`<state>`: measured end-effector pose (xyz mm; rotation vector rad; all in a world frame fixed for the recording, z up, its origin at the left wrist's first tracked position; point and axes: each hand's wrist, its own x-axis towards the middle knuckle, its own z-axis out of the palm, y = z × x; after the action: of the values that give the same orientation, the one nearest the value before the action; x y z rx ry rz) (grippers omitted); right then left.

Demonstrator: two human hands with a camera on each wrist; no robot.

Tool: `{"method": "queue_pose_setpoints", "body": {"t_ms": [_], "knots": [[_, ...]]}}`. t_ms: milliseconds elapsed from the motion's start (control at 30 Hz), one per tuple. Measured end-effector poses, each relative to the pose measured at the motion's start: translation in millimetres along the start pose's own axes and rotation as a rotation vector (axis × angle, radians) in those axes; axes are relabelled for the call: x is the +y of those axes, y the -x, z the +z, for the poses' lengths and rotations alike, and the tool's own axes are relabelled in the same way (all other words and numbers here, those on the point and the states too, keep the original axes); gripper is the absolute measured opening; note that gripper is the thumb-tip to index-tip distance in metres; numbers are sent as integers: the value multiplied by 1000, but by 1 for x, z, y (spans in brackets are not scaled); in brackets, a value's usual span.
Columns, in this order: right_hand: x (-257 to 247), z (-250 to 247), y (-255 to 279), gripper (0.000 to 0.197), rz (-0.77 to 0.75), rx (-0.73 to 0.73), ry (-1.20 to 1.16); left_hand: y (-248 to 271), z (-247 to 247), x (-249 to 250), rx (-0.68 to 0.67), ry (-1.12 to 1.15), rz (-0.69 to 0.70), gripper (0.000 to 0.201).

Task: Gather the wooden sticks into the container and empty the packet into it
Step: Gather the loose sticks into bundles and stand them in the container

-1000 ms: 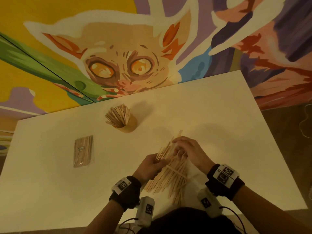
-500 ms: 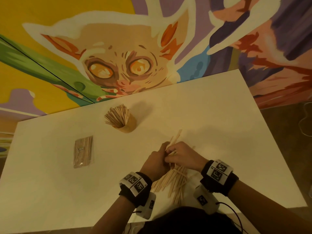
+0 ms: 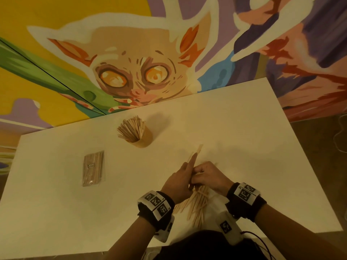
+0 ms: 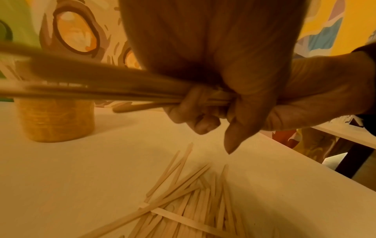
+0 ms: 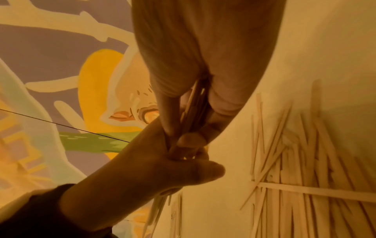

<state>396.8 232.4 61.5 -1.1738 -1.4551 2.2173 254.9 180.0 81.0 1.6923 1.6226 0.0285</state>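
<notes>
We've got both hands pinched around one bundle of sticks [image 3: 194, 156], the left hand [image 3: 179, 182] and right hand [image 3: 209, 175] pressed together near the table's [image 3: 244, 128] front edge, with the bundle's long axis pointing away toward the far edge. The container [image 3: 139, 136] sits further off toward the far-left corner, nearer our left hand. Loose sticks [image 3: 199, 205] lie under the wrists, and the packet [image 3: 93, 167] sits flat toward the left edge.
</notes>
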Motion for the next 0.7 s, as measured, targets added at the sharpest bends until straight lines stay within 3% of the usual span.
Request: {"method": "queue_pose_setpoints", "body": {"t_ms": [400, 533, 700], "knots": [[19, -2, -1, 18, -16, 27, -97, -6, 8, -3, -40, -49, 4, 94], [25, -5, 1, 17, 5, 22, -134, -7, 11, -10, -51, -5, 4, 71], [27, -12, 7, 11, 66, 64, -203, 1, 2, -20, -113, 16, -93, 50]]}}
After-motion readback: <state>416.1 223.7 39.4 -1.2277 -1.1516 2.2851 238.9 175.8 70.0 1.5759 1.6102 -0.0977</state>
